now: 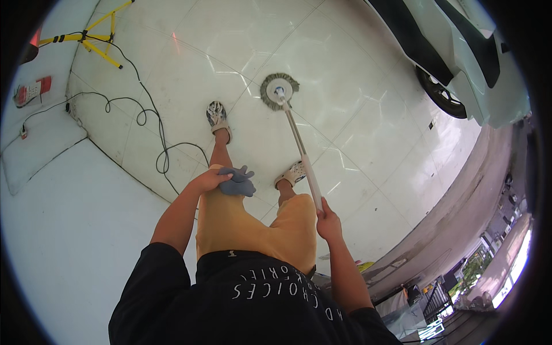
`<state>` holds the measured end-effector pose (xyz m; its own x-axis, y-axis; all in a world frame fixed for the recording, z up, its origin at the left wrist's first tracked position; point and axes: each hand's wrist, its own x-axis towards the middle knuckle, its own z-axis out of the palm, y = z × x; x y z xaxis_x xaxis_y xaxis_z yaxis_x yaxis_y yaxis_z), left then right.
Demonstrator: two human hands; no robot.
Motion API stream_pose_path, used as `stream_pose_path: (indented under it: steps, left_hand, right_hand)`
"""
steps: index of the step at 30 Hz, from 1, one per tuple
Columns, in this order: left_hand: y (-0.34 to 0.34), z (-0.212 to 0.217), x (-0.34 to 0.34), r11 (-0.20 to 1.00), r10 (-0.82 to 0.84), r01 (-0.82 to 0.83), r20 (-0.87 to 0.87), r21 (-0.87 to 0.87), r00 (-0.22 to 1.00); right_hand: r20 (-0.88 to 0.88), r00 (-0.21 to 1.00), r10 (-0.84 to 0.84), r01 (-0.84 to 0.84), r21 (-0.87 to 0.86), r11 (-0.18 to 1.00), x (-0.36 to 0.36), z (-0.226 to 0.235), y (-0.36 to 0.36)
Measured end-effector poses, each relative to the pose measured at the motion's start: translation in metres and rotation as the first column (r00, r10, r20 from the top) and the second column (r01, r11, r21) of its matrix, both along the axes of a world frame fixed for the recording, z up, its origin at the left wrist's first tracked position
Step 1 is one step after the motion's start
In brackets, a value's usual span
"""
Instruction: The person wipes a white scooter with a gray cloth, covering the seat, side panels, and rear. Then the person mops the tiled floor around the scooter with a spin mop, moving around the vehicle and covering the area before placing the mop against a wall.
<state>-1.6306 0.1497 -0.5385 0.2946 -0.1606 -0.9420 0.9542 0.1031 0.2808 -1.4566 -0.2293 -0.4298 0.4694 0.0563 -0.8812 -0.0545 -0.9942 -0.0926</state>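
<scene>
My right hand (328, 219) grips the white handle of a mop (303, 158). The mop's round grey head (279, 89) rests flat on the glossy white tiled floor (345, 75) ahead of my feet. My left hand (210, 179) holds a grey-blue glove (238, 181) in front of my yellow shorts. Both feet in patterned shoes stand on the tiles, the left foot further forward.
A black cable (152, 123) snakes over the floor to my left. A yellow stand (95, 37) sits at the far left. A white car with a black tyre (443, 95) stands at the upper right. A curved step edge runs along the right.
</scene>
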Motion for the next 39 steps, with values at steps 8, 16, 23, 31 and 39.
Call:
stream_pose_path:
  steps: [8,16,23,31,39]
  left_hand:
    - [0.056,-0.046,-0.012,0.902,-0.422,0.427,0.075,-0.070,0.904]
    - [0.067,-0.098,-0.031,0.912,-0.393,0.403,0.115,-0.074,0.912]
    - [0.050,-0.060,-0.045,0.814,-0.533,0.419,0.229,0.403,0.815]
    - [0.081,-0.044,0.003,0.856,-0.501,0.469,0.126,0.216,0.856]
    - [0.120,-0.033,0.004,0.886,-0.436,0.388,0.169,0.255,0.884]
  right_hand:
    - [0.096,0.995,-0.017,0.003,0.143,0.990,0.178,-0.089,0.289]
    - [0.140,0.989,-0.056,0.016,0.268,0.963,0.202,-0.148,0.319]
    - [0.000,0.980,-0.201,0.200,0.055,0.978,-0.003,-0.035,0.100]
    - [0.279,0.953,0.122,-0.158,0.111,0.981,0.110,-0.070,0.214]
    - [0.296,0.950,0.102,-0.149,0.143,0.978,0.352,-0.153,0.535]
